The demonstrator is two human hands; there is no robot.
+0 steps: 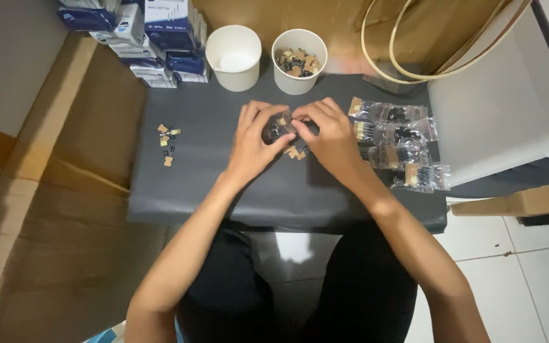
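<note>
Two cups (one filled) stand behind each hand pinching a clear packet.

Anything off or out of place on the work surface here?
Only minor: a few small parts lie loose near the dark table's left edge, apart from the paper cup of parts and the filled clear bags on the right. Both hands, left hand and right hand, pinch a small bag mid-table. Nothing spilled or damaged.

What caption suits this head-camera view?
Both hands hold a small clear bag over a dark table.
</note>
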